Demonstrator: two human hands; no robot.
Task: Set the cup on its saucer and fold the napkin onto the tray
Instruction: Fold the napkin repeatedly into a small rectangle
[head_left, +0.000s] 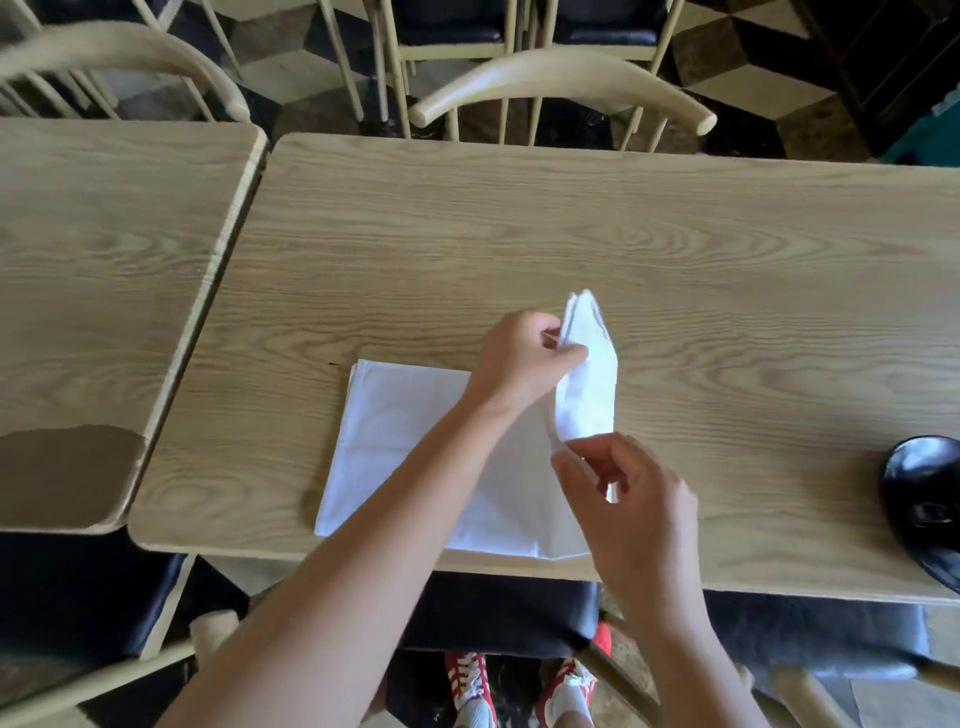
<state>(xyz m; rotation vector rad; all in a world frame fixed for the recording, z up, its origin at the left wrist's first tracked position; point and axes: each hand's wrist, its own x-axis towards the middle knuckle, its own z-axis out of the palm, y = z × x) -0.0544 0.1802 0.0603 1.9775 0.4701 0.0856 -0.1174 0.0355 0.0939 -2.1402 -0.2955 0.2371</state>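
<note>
White napkin flat on table — right edge lifted.

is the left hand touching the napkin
Touching. The head view shows the left hand pinching the far end of the napkin's raised fold.

A white napkin is lying on the near edge of a light wooden table, its left part flat and its right end being lifted clear of the surface. The left hand is pinching the raised fold near its far tip, while the right hand is gripping the same fold at its near end, fingers closed around the cloth. A glossy black object, possibly a cup or saucer, is sitting at the table's right edge, partly cut off by the frame. A second table is standing just beside the first on the left, and pale wooden chairs are lining the far side.
</note>
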